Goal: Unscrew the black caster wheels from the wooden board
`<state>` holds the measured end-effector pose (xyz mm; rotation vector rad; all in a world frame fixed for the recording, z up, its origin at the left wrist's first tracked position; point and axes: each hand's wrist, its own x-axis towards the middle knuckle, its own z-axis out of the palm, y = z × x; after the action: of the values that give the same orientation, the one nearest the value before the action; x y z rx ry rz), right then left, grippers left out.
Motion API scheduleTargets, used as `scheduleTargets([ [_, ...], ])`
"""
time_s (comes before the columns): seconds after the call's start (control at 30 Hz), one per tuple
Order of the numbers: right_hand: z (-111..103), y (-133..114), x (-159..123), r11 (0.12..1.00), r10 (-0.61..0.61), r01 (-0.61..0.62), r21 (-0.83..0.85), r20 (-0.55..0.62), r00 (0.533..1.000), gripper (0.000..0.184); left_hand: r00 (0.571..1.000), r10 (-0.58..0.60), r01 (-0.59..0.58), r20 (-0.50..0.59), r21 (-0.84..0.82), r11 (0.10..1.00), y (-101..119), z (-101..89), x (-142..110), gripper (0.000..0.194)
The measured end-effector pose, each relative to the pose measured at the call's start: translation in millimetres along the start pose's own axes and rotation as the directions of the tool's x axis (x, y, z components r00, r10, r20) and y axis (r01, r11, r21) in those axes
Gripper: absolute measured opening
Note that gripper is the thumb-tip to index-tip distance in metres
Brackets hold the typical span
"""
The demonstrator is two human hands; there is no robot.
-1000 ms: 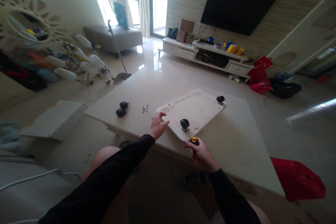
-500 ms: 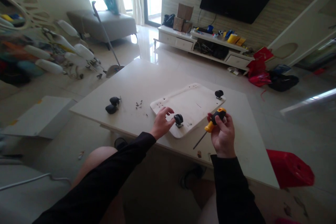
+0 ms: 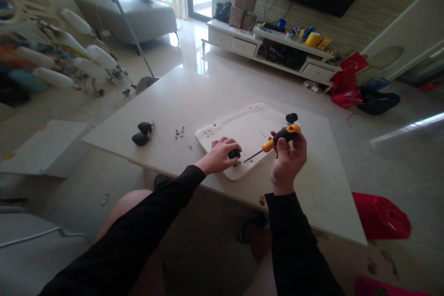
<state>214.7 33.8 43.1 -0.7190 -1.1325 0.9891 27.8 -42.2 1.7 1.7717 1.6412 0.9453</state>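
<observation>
A white board (image 3: 236, 132) with rounded corners and small holes lies on the white table (image 3: 301, 189). My left hand (image 3: 222, 155) is closed round a black caster wheel (image 3: 234, 153) at the board's near corner. In my right hand (image 3: 288, 159) is a yellow and black screwdriver (image 3: 280, 138), its shaft slanting down to the left. The tip appears close to the caster's base; whether it touches anything I cannot tell. A second caster (image 3: 291, 118) stands at the board's right corner, partly behind the screwdriver.
Two loose casters (image 3: 141, 134) lie on the table's left side, with several small screws (image 3: 179, 133) between them and the board. A red object (image 3: 381, 216) is beside the table's right edge. Beyond stands a white TV cabinet (image 3: 232, 44) loaded with boxes and clutter.
My left hand has moved from the board's edge onto the near caster and closed on it. My right hand has raised the screwdriver from the table's edge and brought its tip to that caster.
</observation>
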Motion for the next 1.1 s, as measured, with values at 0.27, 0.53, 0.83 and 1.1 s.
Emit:
scheduleTargets([
  [0.27,16,4,-5,0.999,-0.022,0.025,-0.031,0.087,0.996,0.046,0.998,-0.05,0.049,0.027,0.019,0.999,3,-3.6,10,0.015],
  [0.53,16,4,-8,0.998,-0.045,0.05,-0.041,0.123,0.991,0.043,1.0,-0.014,0.015,0.012,-0.086,0.996,15,-5.5,16,0.026],
  [0.83,18,4,-7,1.0,-0.008,0.01,-0.006,0.256,0.967,0.042,0.999,0.018,-0.013,0.03,-0.154,0.988,12,2.5,19,0.018],
  [1.1,21,2,-7,0.994,0.045,-0.012,-0.107,0.309,0.95,0.051,1.0,0.03,-0.03,-0.001,-0.149,0.988,10,2.1,21,0.009],
])
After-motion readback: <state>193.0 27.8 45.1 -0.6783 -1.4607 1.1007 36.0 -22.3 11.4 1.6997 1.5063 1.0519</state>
